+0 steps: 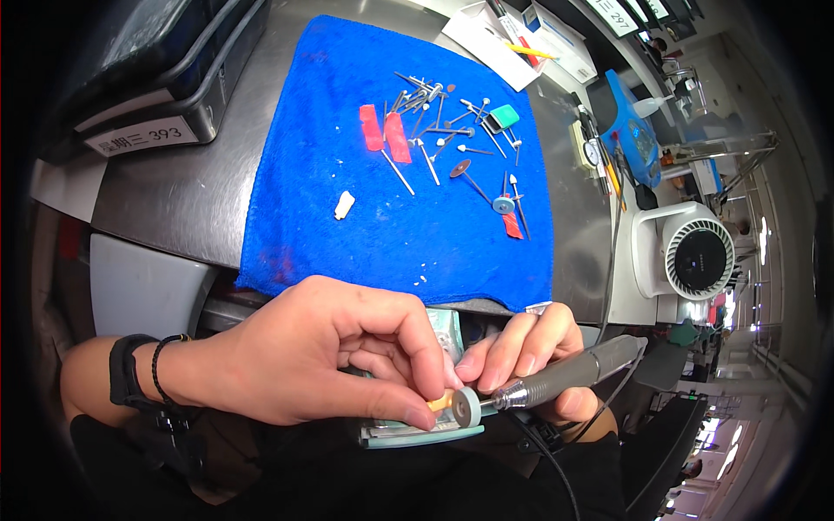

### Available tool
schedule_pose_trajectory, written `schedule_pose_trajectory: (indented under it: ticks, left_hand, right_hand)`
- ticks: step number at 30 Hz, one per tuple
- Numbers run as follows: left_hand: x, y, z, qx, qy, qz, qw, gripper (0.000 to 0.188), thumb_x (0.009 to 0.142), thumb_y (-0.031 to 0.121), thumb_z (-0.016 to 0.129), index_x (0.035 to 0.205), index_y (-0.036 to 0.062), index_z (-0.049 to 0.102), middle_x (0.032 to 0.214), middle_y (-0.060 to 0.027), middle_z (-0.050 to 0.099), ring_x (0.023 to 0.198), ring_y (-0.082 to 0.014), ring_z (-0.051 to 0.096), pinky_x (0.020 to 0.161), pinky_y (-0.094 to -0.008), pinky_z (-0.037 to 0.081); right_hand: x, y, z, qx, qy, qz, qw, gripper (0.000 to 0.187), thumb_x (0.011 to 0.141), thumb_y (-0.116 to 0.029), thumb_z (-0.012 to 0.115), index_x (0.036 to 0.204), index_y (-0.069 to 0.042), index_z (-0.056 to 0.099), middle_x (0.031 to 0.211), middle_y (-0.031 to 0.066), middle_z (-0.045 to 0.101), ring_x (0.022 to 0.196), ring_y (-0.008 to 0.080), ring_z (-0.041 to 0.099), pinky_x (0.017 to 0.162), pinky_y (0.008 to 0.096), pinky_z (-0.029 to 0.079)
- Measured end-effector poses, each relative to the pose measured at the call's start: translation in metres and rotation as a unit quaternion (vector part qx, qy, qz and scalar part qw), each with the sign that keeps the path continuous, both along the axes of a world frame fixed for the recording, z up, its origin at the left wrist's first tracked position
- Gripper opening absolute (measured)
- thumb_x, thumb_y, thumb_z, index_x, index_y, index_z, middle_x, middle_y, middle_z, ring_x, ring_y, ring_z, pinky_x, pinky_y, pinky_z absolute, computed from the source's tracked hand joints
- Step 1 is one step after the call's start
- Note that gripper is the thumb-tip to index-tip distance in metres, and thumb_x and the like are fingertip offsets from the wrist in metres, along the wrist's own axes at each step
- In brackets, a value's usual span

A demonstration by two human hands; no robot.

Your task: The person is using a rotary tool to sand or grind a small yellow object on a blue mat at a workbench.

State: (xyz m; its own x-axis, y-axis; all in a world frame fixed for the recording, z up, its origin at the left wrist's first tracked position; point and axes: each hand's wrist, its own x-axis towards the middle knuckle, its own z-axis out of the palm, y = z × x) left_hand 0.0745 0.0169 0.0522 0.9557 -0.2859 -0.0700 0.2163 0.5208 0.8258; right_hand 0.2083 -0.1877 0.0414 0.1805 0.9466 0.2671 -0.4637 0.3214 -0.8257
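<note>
My left hand pinches a small yellowish piece between thumb and forefinger; most of it is hidden by the fingertips. In my right hand lies a grey rotary handpiece, its cord trailing off the back end. A pale grey grinding disc on a thin shank sits at the handpiece's tip. The disc's face is right beside the yellowish piece; whether they touch I cannot tell. Both hands are close together below the near edge of a blue cloth, over an open light-green drawer or tray.
Several burs and mounted discs lie on the cloth with red strips, a green block and a small white piece. Black bins stand left. A white fan and a white box stand right and behind.
</note>
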Motion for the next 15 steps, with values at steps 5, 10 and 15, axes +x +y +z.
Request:
schedule_pose_trajectory:
  ticks: [5,10,15]
  left_hand:
    - [-0.0007,0.0011,-0.0007,-0.007,0.003,0.002,1.0,0.015,0.076,-0.01,0.065,0.087,-0.0068,0.055,0.094,-0.0169,0.06,0.091,-0.0186,0.063,0.082,-0.0266,0.052]
    - [-0.001,0.0011,-0.0004,-0.006,0.009,0.003,1.0,0.015,0.076,-0.009,0.065,0.086,-0.0069,0.055,0.095,-0.0171,0.06,0.09,-0.0185,0.063,0.081,-0.0267,0.053]
    - [0.0008,-0.0018,-0.0013,-0.011,0.016,0.008,1.0,0.014,0.075,-0.01,0.066,0.085,-0.0065,0.055,0.095,-0.0172,0.06,0.09,-0.0188,0.063,0.082,-0.0271,0.053]
  right_hand:
    - [-0.0021,0.0019,-0.0016,-0.001,0.009,-0.008,1.0,0.034,0.082,-0.023,0.057,0.101,0.001,0.041,0.102,0.0265,0.052,0.106,0.0406,0.053,0.098,0.0566,0.034]
    - [-0.0018,0.0024,-0.0012,-0.005,0.012,-0.005,1.0,0.035,0.082,-0.023,0.058,0.101,0.001,0.041,0.101,0.0261,0.052,0.105,0.0398,0.053,0.098,0.0567,0.034]
    - [0.0002,0.0004,-0.0021,-0.007,0.022,-0.005,1.0,0.035,0.082,-0.023,0.058,0.1,0.002,0.042,0.1,0.0263,0.052,0.105,0.0395,0.053,0.098,0.0565,0.034]
